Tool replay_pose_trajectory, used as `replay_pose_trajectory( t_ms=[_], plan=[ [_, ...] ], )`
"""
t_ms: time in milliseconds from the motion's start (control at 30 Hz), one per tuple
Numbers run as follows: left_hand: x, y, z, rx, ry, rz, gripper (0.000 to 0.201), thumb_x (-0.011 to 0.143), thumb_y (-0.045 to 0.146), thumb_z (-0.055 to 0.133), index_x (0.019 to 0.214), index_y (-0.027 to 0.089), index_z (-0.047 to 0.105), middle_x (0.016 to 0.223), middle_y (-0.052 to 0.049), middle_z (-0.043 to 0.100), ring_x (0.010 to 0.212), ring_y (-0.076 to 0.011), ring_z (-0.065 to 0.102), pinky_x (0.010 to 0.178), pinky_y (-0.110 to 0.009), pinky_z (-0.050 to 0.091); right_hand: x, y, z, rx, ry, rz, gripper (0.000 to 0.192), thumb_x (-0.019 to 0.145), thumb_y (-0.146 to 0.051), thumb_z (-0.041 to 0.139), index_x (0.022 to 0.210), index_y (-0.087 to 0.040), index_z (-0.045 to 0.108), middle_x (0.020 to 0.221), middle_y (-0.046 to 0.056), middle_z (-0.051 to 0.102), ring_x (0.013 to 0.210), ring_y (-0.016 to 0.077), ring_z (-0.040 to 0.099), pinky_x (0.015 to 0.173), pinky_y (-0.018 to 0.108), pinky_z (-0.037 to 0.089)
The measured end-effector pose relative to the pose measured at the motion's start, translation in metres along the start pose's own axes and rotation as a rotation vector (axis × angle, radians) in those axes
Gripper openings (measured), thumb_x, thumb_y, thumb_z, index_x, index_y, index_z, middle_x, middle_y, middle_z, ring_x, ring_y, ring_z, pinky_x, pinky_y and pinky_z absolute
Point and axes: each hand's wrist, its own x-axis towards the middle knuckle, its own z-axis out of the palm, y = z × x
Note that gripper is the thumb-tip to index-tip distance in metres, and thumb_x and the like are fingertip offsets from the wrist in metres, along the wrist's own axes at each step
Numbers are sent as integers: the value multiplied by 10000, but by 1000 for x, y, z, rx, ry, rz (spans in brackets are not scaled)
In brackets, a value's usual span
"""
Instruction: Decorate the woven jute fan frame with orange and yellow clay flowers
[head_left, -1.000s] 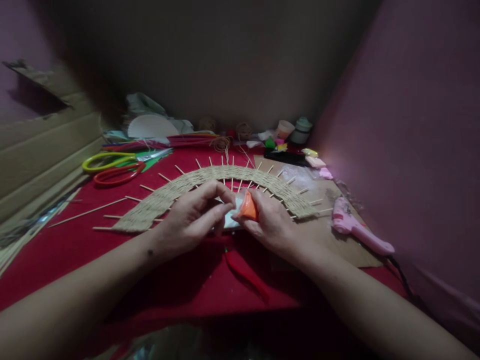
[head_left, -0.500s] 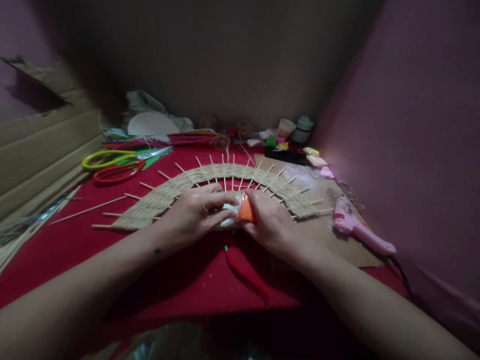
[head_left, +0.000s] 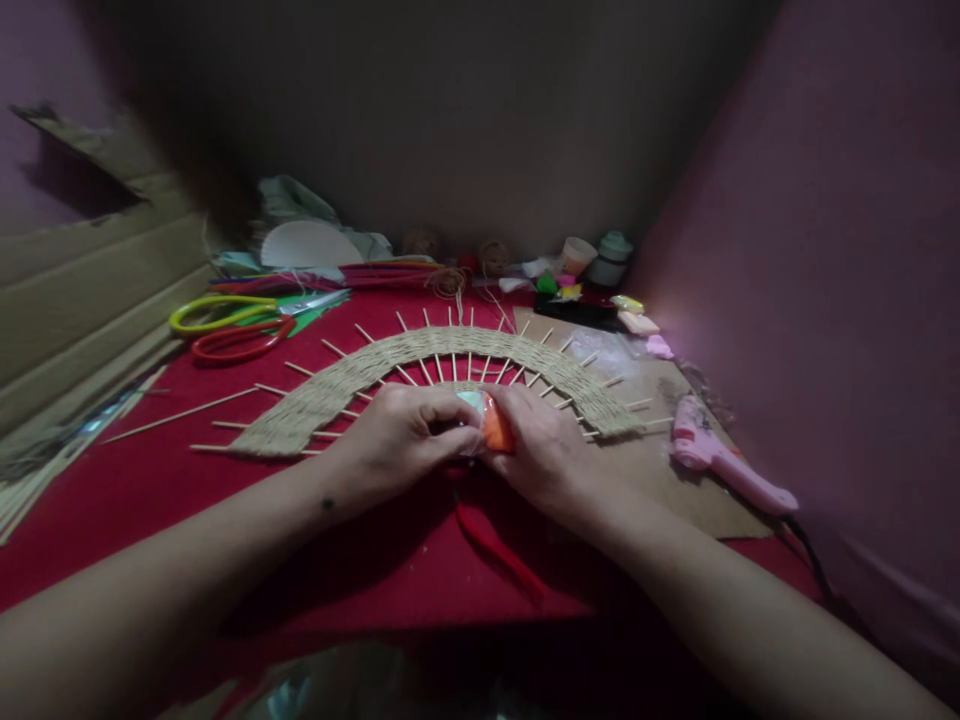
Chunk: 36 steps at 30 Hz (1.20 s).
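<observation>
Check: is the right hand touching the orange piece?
Touching. The head view shows the right hand with its fingers closed round the orange piece, no gap between them; the left hand meets it from the other side.

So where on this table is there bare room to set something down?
Bare red cloth lies open left of the left hand, below the woven arc. Some bare cardboard sits between the right hand and pink glue gun. The back edge is crowded: scissors, small containers.

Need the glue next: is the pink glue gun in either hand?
No, the pink glue gun lies on the cardboard, apart from both hands.
</observation>
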Motion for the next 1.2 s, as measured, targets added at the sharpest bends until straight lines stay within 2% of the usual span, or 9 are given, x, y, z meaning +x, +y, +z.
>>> replay_pose_trajectory(
  t_ms=[167,267,567,733,900,1000,1067,1133,1200],
  plan=[
    [4,10,-8,-263,-157,-254,144,790,243,582,709,137,635,636,6,628,590,-94,557,549,-185,414,1,0,-2,5,-14,4,341,770,-254,609,1088,-138,567,948,98,652,837,215,600,670,309,458],
    [4,10,-10,-285,-138,-304,168,791,304,597,776,142,640,673,-2,633,606,-104,560,550,-195,420,2,0,-5,13,-10,12,257,765,-256,619,989,-138,582,882,88,638,771,198,582,638,301,447],
    [1,-3,-4,194,217,253,118,829,189,595,851,105,674,712,-29,628,636,-94,547,606,-201,414,2,7,-4,74,52,-8,262,799,-282,576,1002,-117,572,909,111,637,782,198,574,675,311,459],
    [1,-6,-4,291,247,375,135,846,171,576,920,112,672,723,-37,609,631,-98,538,594,-201,426,2,4,-5,148,51,-21,461,784,-354,612,1160,-107,515,998,113,645,871,211,590,763,329,468],
    [1,-6,-2,270,191,384,118,836,175,555,845,147,669,760,-42,625,637,-102,544,573,-200,424,2,3,-7,115,21,-9,297,820,-369,571,1009,-140,571,886,86,637,763,189,560,692,318,454],
    [0,0,-9,-11,57,137,61,787,183,599,772,155,651,652,-6,595,551,-82,506,495,-179,386,2,2,-7,143,20,-49,259,862,-362,515,996,-151,582,848,72,630,732,169,547,674,302,445],
    [1,5,-19,-395,-55,-115,73,781,207,608,725,163,626,521,39,498,419,-53,418,388,-159,313,2,2,-7,165,44,-54,246,881,-347,483,1000,-158,585,827,61,623,721,157,545,664,287,441],
    [2,6,-29,-825,-49,-237,119,778,227,605,674,172,590,471,72,402,322,-22,294,320,-147,238,3,4,-7,159,73,-33,227,881,-335,480,981,-162,588,804,54,615,706,151,541,650,279,439],
    [4,4,-33,-1086,16,-262,115,763,219,622,665,167,587,475,76,401,304,-9,289,308,-135,244,3,6,-6,145,86,-7,217,871,-336,491,959,-162,588,791,53,612,693,152,541,641,279,442]
  ],
)
